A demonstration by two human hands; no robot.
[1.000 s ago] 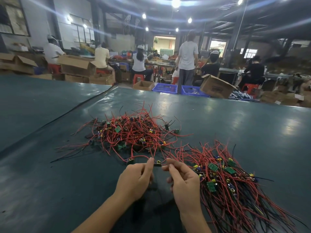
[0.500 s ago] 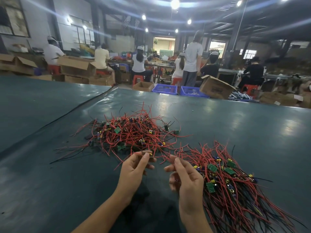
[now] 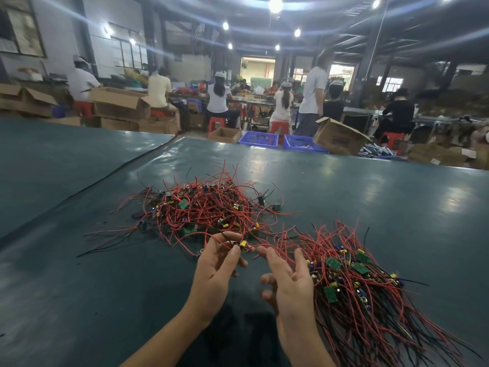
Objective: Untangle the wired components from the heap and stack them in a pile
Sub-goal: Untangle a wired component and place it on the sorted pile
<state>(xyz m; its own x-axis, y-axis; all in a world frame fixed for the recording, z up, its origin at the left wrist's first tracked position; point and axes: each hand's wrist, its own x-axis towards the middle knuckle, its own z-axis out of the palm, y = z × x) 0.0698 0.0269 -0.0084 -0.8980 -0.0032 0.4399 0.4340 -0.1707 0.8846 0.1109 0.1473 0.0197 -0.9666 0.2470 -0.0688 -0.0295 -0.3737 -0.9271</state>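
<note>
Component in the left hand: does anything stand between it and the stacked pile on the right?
Yes: the open right hand lies between the component, pinched by the left hand, and the pile. Nothing else visible does.

We see a heap (image 3: 206,210) of red and black wires with little green boards and yellow bits. The pile (image 3: 370,300) beside it has the same colours. The small part (image 3: 243,244) our left hand (image 3: 214,268) pinches is yellow. The desk (image 3: 370,202) is dark blue-green. Far back, we see blue baskets (image 3: 258,137), brown boxes (image 3: 340,136) and red stools (image 3: 279,127).
</note>
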